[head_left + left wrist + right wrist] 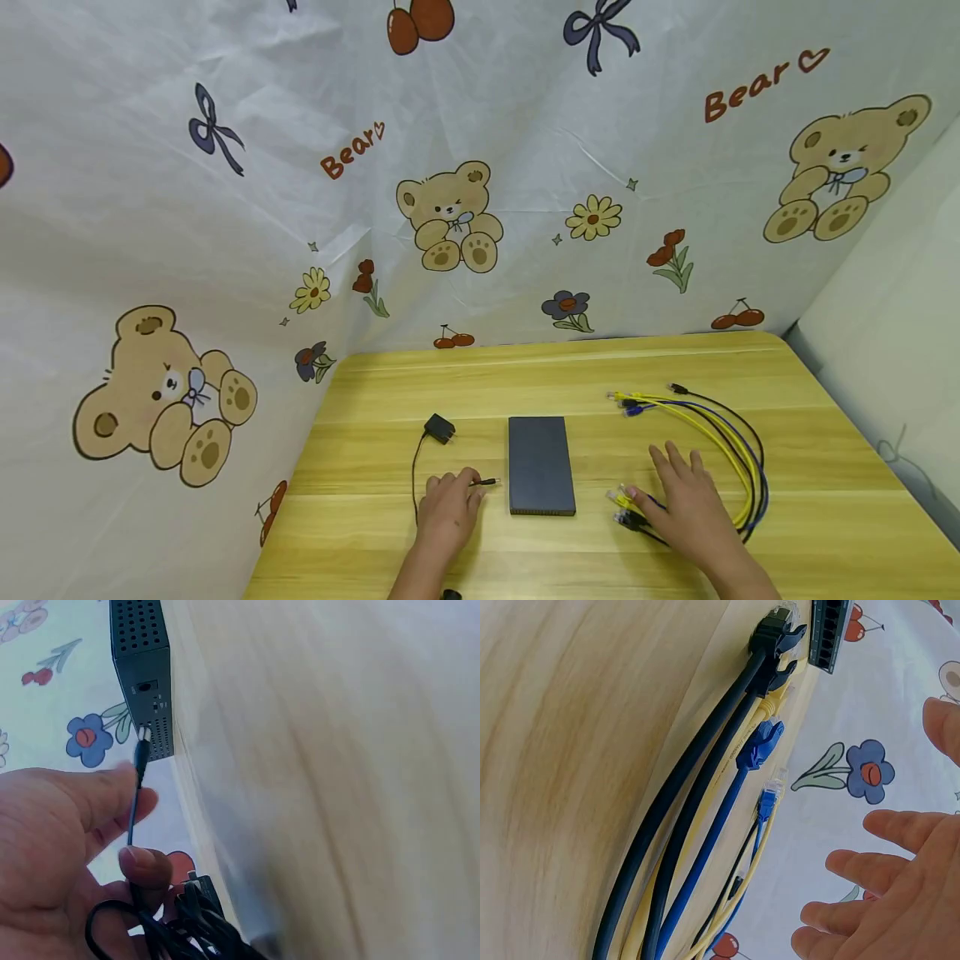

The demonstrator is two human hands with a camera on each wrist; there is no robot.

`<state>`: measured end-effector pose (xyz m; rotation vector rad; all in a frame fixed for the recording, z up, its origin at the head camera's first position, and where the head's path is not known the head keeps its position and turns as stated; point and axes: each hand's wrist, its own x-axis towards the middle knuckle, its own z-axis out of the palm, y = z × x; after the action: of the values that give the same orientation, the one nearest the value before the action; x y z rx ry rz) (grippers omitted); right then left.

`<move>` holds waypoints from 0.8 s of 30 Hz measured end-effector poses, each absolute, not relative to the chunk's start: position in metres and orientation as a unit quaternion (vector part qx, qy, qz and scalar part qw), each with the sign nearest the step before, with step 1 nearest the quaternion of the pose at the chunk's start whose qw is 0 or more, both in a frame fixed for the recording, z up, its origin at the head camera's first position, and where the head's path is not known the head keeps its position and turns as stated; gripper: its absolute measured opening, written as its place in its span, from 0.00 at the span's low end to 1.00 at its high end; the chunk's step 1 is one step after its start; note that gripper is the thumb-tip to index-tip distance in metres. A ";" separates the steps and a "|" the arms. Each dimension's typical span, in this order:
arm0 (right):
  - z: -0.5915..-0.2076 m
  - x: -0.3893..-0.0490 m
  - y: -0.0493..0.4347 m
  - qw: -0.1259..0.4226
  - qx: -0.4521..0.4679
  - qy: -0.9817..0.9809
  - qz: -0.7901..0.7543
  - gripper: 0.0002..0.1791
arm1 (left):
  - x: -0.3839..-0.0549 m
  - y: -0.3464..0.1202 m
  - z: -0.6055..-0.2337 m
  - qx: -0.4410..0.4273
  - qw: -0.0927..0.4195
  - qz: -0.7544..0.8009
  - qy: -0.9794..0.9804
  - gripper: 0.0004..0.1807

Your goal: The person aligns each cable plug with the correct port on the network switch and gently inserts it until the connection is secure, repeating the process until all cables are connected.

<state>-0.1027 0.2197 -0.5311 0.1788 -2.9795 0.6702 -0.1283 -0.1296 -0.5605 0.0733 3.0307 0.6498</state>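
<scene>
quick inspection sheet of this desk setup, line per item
surface: wooden table, light grain
job's things: dark switch box lying flat; barrel plug pointing at it, not inserted
clutter: nothing seen
grippers: left hand pinches the plug's thin cable; right hand open, fingers spread above the network cable ends
cables: network cables, yellow, blue and black, looped right of the box; power adapter with black lead
surroundings: bear-print cloth behind and left

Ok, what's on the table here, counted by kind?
Dark box: 1
Power adapter with cord: 1, cord pinched by the left hand
Cable bundle: 1, black, yellow and blue; strands uncountable
Hands: 2, the right hand open by the bundle
Total: 5
</scene>
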 end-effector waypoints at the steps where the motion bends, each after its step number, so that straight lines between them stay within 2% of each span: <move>1: -0.531 -0.102 0.220 0.041 0.059 -0.973 0.218 0.47 | -0.128 -0.130 -0.560 0.023 0.015 0.212 0.977 0.10; 10: -0.532 -0.102 0.219 0.041 0.056 -0.974 0.216 0.47 | -0.128 -0.130 -0.556 0.022 -0.054 0.215 0.975 0.04; 17: -0.533 -0.102 0.217 0.040 0.056 -0.974 0.215 0.47 | -0.129 -0.131 -0.558 0.034 -0.091 0.216 0.972 0.03; 24: -0.531 -0.102 0.215 0.035 0.059 -0.973 0.220 0.45 | -0.130 -0.132 -0.559 0.040 -0.098 0.234 0.966 0.03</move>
<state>-0.1020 0.2145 -0.5311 0.1803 -2.9902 0.6749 -0.1297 -0.1316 -0.5587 0.1358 3.2419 0.7859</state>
